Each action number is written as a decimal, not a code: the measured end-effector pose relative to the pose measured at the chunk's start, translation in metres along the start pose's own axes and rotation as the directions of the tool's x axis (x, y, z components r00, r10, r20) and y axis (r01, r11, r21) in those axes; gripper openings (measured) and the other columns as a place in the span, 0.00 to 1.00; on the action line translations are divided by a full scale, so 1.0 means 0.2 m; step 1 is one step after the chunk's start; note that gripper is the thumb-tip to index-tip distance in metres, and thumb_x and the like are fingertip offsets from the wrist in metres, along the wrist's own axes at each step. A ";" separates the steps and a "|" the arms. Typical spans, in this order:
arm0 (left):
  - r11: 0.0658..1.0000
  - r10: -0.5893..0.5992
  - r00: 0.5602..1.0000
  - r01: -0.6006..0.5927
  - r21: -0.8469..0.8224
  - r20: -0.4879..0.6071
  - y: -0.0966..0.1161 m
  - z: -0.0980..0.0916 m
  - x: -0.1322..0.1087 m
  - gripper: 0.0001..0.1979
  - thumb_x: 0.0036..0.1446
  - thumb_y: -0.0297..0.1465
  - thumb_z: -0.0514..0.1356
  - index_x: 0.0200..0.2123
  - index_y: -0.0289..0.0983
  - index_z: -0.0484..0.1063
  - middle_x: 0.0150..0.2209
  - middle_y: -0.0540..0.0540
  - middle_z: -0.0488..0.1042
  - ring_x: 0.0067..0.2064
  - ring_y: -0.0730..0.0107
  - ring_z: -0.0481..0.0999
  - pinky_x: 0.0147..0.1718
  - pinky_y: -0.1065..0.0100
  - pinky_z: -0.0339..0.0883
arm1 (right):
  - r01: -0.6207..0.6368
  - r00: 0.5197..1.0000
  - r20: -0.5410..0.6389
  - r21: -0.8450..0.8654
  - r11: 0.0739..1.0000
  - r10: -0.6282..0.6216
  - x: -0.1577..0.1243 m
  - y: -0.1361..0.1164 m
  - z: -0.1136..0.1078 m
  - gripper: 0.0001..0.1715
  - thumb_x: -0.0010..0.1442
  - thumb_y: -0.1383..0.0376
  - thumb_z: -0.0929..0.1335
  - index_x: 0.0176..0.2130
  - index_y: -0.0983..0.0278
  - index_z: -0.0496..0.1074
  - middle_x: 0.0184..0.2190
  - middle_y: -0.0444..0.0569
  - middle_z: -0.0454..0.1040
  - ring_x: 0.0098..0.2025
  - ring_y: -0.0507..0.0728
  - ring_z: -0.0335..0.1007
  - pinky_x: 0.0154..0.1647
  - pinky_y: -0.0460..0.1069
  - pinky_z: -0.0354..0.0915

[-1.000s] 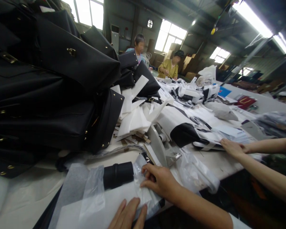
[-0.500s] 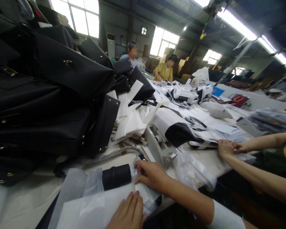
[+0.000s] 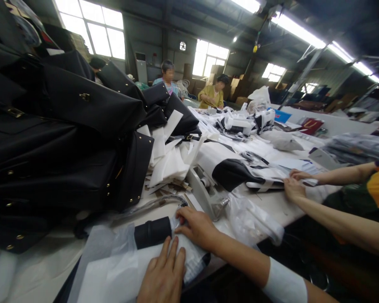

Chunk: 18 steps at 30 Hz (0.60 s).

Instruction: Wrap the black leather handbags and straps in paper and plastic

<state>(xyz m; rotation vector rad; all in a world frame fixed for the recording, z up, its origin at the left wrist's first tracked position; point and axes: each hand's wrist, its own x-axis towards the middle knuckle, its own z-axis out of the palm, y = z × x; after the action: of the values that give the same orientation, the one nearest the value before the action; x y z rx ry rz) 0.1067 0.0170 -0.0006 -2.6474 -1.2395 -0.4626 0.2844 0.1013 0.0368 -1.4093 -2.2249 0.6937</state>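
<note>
My left hand lies flat, fingers stretched out, on white wrapping paper covering a black bag at the table's near edge. My right hand curls its fingers on clear plastic film and paper at the end of a black rolled handle. The film bunches up to the left of the handle. A grey tape dispenser stands just behind my right hand.
A tall heap of black handbags fills the left. A co-worker's two hands work on black-and-white pieces at the right edge. Two more people sit at the far end. White paper strips and plastic bags litter the table.
My left hand has slid further up onto the paper and spread flat. My right hand has stayed at the handle's end. The view has tilted down a little.
</note>
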 end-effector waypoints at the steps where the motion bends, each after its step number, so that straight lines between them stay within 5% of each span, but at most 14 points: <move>1: 1.000 -0.001 1.000 0.001 0.002 0.008 0.00 -0.01 0.00 0.18 0.60 0.26 0.54 0.53 0.40 0.70 0.58 0.44 0.73 0.58 0.56 0.72 0.39 0.67 0.72 | 0.003 1.000 -0.011 0.009 1.000 -0.003 0.00 0.00 0.00 0.16 0.54 0.64 0.75 0.42 0.59 0.70 0.36 0.41 0.74 0.35 0.53 0.70 0.34 0.45 0.60; 6: 0.999 0.050 0.997 -0.048 0.024 -0.055 -0.02 0.00 0.00 0.19 0.58 0.26 0.55 0.53 0.38 0.70 0.56 0.44 0.75 0.56 0.57 0.74 0.37 0.67 0.72 | 0.001 0.988 -0.153 0.022 1.000 0.003 -0.10 0.04 -0.12 0.08 0.60 0.67 0.72 0.41 0.61 0.73 0.38 0.44 0.75 0.35 0.51 0.70 0.37 0.45 0.64; 11: 0.994 0.102 0.982 -0.093 0.065 -0.161 -0.05 0.08 0.00 0.18 0.57 0.24 0.55 0.50 0.36 0.72 0.52 0.44 0.78 0.51 0.60 0.78 0.31 0.71 0.73 | -0.167 0.837 -0.530 -0.010 0.986 0.137 -0.26 0.23 -0.42 0.11 0.64 0.63 0.66 0.44 0.63 0.75 0.43 0.52 0.76 0.45 0.58 0.72 0.52 0.54 0.64; 14: 0.987 0.142 0.972 -0.123 0.108 -0.190 -0.07 0.10 0.00 0.17 0.57 0.25 0.55 0.50 0.36 0.73 0.51 0.44 0.78 0.50 0.60 0.78 0.30 0.71 0.73 | -0.250 0.815 -0.540 -0.004 0.968 0.209 -0.26 0.33 -0.54 0.13 0.62 0.61 0.67 0.40 0.65 0.78 0.49 0.56 0.75 0.54 0.63 0.68 0.60 0.60 0.58; 18: 0.970 0.202 0.955 -0.165 0.178 -0.219 -0.09 0.14 0.00 0.17 0.57 0.24 0.54 0.48 0.36 0.74 0.49 0.45 0.79 0.48 0.63 0.80 0.27 0.75 0.73 | -0.305 0.848 -0.439 0.058 0.951 0.298 -0.18 0.37 -0.54 0.14 0.59 0.58 0.68 0.31 0.63 0.81 0.47 0.54 0.78 0.51 0.64 0.71 0.57 0.59 0.60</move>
<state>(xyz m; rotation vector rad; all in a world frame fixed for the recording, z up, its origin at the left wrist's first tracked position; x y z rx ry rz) 0.0986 0.0364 -0.0252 -2.4596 -0.9094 -0.6003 0.4142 0.1152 0.0751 -1.7448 -1.6758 0.3951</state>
